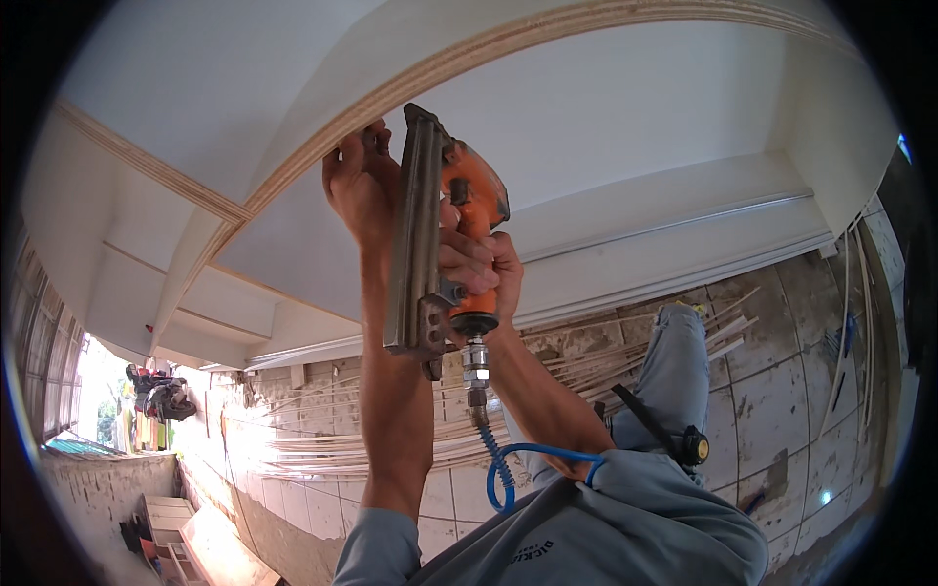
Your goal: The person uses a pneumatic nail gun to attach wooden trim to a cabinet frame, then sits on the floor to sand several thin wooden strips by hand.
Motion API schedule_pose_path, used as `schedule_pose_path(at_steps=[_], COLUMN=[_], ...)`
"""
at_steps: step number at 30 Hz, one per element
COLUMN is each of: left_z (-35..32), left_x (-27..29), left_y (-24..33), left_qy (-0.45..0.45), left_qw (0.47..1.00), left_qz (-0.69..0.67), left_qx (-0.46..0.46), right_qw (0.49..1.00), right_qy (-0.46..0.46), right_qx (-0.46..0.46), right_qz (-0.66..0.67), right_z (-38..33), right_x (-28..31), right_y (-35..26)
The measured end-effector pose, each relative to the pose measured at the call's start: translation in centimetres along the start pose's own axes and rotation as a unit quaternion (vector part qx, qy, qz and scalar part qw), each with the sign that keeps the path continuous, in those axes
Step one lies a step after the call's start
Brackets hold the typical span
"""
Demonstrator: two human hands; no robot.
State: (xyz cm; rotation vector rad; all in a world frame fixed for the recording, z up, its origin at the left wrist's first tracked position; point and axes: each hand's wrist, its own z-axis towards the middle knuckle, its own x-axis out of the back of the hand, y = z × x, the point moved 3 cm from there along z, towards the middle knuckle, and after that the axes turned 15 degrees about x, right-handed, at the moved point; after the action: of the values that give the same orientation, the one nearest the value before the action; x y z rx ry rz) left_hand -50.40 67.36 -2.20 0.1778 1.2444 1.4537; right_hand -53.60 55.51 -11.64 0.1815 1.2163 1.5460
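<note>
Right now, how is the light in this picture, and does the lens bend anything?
In the head view, daylight at the opening on the left burns to white and washes out pale strips; the plywood edge looks bowed, likely by the fisheye, and the picture's rim goes black; the orange nail gun looks fairly sharp, with glints on its metal coupling.

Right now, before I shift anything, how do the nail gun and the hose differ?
Colour: the nail gun is orange and grey-brown; the hose is blue.
Shape: the nail gun is bulky, with a long straight side; the hose is thin and curls into a loop.
Hold: the right grip wraps the nail gun's handle; the hose loops below, ungripped.
Shared: both connect to the metal coupling.
</note>
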Motion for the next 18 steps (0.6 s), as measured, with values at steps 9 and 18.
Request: schedule_pose_path(at_steps=[9,18], left_z=[-0.2,-0.8], left_x=[0.9,0.3], left_y=[0.7,0.7], left_qy=[0.004,0.013], left_qw=[1.0,0.999], left_qz=[0.018,0.022], left_qx=[0.017,0.027], right_qw=[1.0,1.0], right_qy=[0.022,0.008], right_qx=[0.004,0.006], right_qz=[-0.002,-0.015], right_z=[0.1,0.2], right_x=[-0.2,0.6], right_y=[0.9,1.0])
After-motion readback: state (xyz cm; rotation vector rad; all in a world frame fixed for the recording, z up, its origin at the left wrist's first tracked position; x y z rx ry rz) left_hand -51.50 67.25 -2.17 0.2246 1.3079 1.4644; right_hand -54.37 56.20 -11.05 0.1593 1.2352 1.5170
